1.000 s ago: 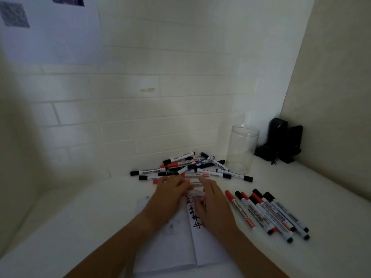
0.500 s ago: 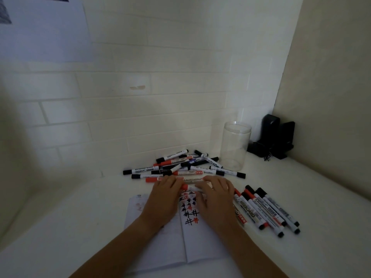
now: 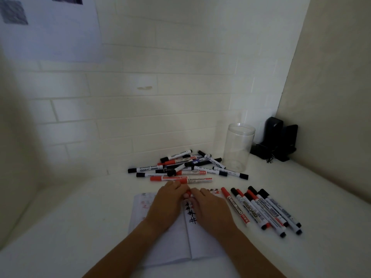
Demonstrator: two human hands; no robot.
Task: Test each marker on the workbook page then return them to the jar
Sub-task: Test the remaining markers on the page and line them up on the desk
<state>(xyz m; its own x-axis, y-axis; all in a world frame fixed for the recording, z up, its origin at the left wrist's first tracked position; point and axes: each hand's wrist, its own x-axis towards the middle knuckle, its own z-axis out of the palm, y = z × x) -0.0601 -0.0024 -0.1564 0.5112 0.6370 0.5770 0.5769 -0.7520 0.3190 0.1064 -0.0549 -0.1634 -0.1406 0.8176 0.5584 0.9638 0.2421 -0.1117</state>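
1. here, both hands are meeting over the top of the open workbook (image 3: 160, 247), which is lying flat on the white worktop (image 3: 60, 227).
2. the left hand (image 3: 164, 207) and the right hand (image 3: 210, 209) are both pinching a red marker (image 3: 188, 194) between their fingertips; only a small red bit is showing, so its long axis is hard to read.
3. black and red hash marks (image 3: 190, 213) are showing on the right page, just below the fingertips.
4. a row of tested-looking markers (image 3: 263, 209) is lying to the right of the workbook, side by side, long axes running from upper left to lower right, caps mostly pointing to the far end.
5. a loose pile of markers (image 3: 186, 167) is sitting beyond the workbook near the wall, long axes mostly running left to right, some crossing each other.
6. the clear jar (image 3: 239, 147) is standing upright just right of the pile, mouth facing up.
7. a black object (image 3: 279, 141) is sitting in the corner beside the jar.
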